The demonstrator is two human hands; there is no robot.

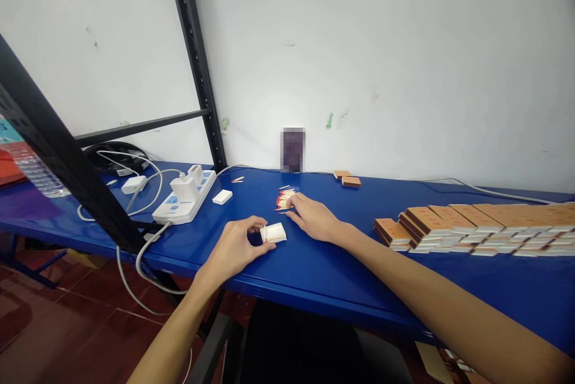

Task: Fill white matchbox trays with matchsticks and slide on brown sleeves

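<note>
My left hand (236,245) pinches a small white matchbox tray (274,232) that rests on the blue table (314,270); a few red-tipped matches show at the tray's left end. My right hand (314,216) lies just behind the tray, its fingertips pressed together on a loose pile of red-tipped matches (284,198). What the fingers grip is partly hidden.
Rows of brown matchboxes (476,227) lie at the right. Two more brown boxes (347,178) sit near the wall, beside a blurred dark object (293,150). A white power strip (185,197) with chargers and cables, a small white box (222,196) and a black shelf post (197,60) stand left.
</note>
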